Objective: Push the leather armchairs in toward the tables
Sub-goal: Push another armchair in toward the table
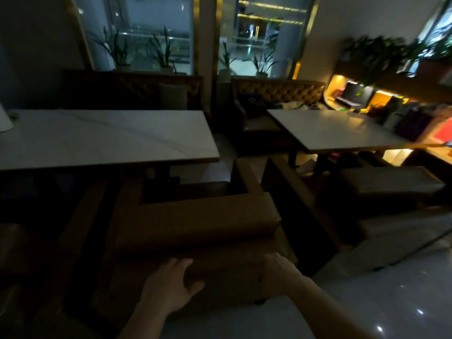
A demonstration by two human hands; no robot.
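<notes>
A brown leather armchair (195, 223) stands in front of me, its seat tucked partly under the white marble table (102, 138) at left. My left hand (168, 287) presses flat against the chair's back, fingers spread. My right hand (278, 267) rests on the back's right side, fingers extended over the leather. A second armchair (381, 184) sits at the right table (342, 133), its seat part-way under the tabletop.
Tufted benches (278, 91) line the far side under windows with potted plants. Another chair (14, 248) is dim at left. A lit counter with clutter (367, 96) stands at right. Glossy floor (391, 302) spreads to my right.
</notes>
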